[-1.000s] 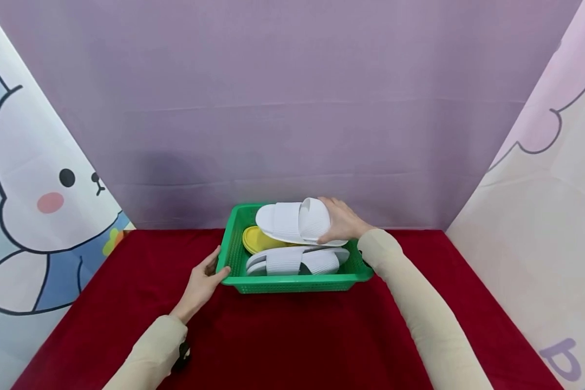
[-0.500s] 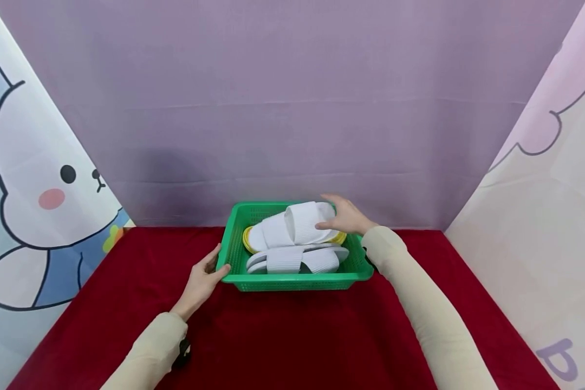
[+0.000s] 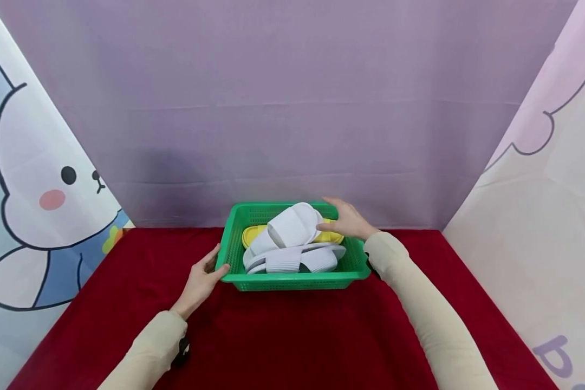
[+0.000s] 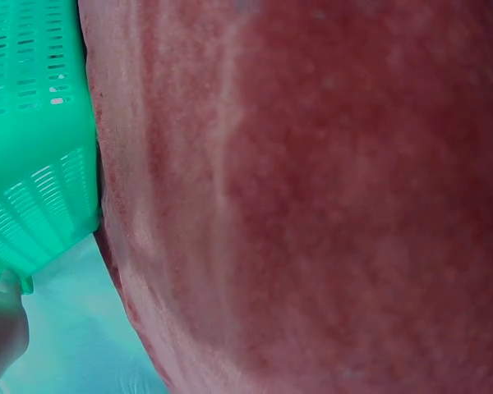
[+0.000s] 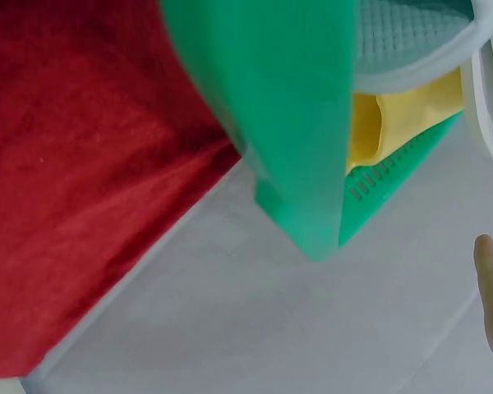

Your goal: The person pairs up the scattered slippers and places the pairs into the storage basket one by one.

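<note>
A green plastic basket holds several slippers in the head view. My left hand grips its left rim, thumb on top and fingers down the outer side. White slippers lie slanted across the yellow slippers, their lower left end reaching the pale grey slippers along the front wall. My right hand is spread at the right end of the white slippers, thumb pointing left. In the right wrist view its fingers show apart from the slippers, with nothing between them.
The basket stands on a red cloth near its back edge. A purple curtain hangs right behind. Printed cartoon sheets flank the table, a bunny sheet on the left and a pale sheet on the right.
The white slippers went from my right hand's grip down into the basket, onto the yellow ones, then turned and slid left. My right hand let go. The left hand kept its hold.
</note>
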### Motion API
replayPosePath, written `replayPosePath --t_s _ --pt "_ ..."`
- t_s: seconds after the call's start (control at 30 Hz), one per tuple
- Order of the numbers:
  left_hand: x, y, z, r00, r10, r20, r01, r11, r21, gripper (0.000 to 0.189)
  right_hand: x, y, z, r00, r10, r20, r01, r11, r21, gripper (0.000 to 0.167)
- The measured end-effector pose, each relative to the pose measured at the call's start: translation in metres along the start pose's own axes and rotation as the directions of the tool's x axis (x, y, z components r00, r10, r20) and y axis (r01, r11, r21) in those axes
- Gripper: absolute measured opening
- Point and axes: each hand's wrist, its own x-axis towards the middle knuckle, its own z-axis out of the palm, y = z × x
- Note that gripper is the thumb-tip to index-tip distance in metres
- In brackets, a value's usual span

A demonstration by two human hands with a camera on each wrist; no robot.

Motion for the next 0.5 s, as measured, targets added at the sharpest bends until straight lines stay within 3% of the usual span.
replayPosePath --t_s 0.27,0.4,0.5 --pt "0.005 0.006 -0.003 1.0 -0.031 0.007 0.03 0.999 0.045 0.069 -0.012 0.005 -0.001 0.997 -0.018 -0.072 0.024 0.995 0.094 0.073" --pt "0.004 0.015 -0.01 0.999 -0.034 -0.038 0.041 0.982 0.186 0.07 -0.025 0.009 -0.006 0.991 -0.03 -0.127 0.041 0.995 0.087 0.066" --pt "0.001 0.023 -0.02 0.996 0.004 -0.093 0.026 0.949 0.314 0.064 -0.038 0.014 -0.011 0.986 -0.027 -0.165 0.038 0.997 0.061 0.06"
